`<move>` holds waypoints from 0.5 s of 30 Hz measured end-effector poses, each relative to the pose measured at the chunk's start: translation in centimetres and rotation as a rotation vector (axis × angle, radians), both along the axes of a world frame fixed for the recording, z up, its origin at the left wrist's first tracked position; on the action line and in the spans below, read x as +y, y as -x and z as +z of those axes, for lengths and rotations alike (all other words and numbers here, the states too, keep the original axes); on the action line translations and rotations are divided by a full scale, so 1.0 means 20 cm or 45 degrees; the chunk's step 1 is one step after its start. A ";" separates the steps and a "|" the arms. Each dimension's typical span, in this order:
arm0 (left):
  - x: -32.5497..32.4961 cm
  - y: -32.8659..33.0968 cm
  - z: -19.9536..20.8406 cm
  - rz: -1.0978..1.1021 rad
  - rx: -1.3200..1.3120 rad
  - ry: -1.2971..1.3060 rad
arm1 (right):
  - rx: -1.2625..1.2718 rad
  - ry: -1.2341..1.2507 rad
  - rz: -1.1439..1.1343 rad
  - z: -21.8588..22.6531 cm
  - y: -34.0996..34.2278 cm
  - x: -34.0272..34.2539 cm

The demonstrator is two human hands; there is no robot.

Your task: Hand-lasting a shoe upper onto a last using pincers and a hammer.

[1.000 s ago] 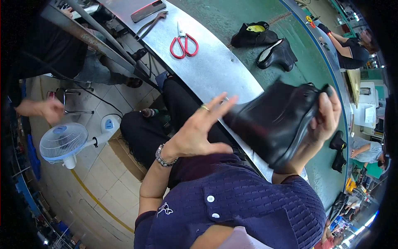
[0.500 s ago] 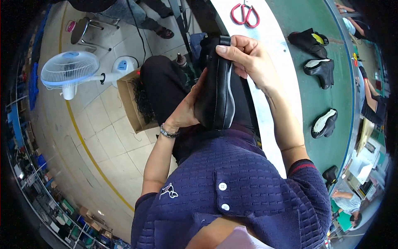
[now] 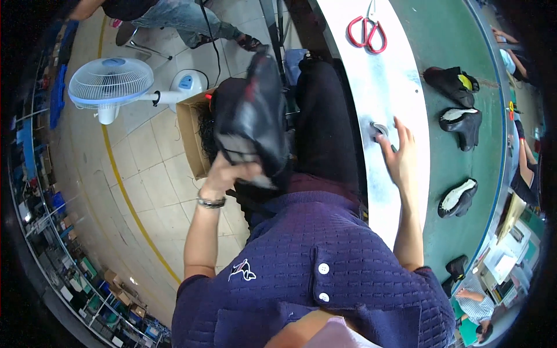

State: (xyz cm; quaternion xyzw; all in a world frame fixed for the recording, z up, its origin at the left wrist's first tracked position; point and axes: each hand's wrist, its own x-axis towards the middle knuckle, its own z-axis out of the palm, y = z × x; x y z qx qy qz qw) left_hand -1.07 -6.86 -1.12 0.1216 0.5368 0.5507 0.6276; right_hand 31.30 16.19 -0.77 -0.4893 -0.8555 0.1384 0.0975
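My left hand (image 3: 225, 177) grips a black leather boot (image 3: 252, 110) by its lower end, over my lap. The boot is smeared by motion, and a paler grey patch shows near my fingers. On the white tabletop (image 3: 383, 75) at my right lies a small curved metal piece (image 3: 379, 129), too small to name. My right hand (image 3: 401, 155) is over it with fingers apart, the thumb at the piece's edge. Farther up the same surface rest red-handled scissors (image 3: 366, 37), their blades partly cut off by the frame.
Several black shoes (image 3: 462, 197) lie along the green table (image 3: 429, 35) to the right. Left of my legs stand a cardboard box (image 3: 187, 139) with black stringy material and a white-blue fan (image 3: 111, 84). Another person's legs (image 3: 185, 23) show at the far left, beside a stool (image 3: 129, 36).
My right hand has let go of the boot and moved right to the small metal piece. The left hand has swung the boot leftward and turned it.
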 end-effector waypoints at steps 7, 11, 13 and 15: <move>0.12 0.19 0.13 0.056 -0.247 0.286 | -0.092 0.148 -0.047 -0.22 -0.26 -0.11; 0.32 0.10 0.19 0.028 -0.285 0.274 | 0.553 1.023 -0.576 -0.16 -0.22 -0.05; 0.41 0.08 0.18 -0.026 -0.329 0.256 | 1.067 1.578 -0.921 0.04 -0.10 -0.03; 0.47 0.05 0.13 -0.079 -0.373 0.187 | 1.079 1.659 -0.725 0.21 0.05 0.00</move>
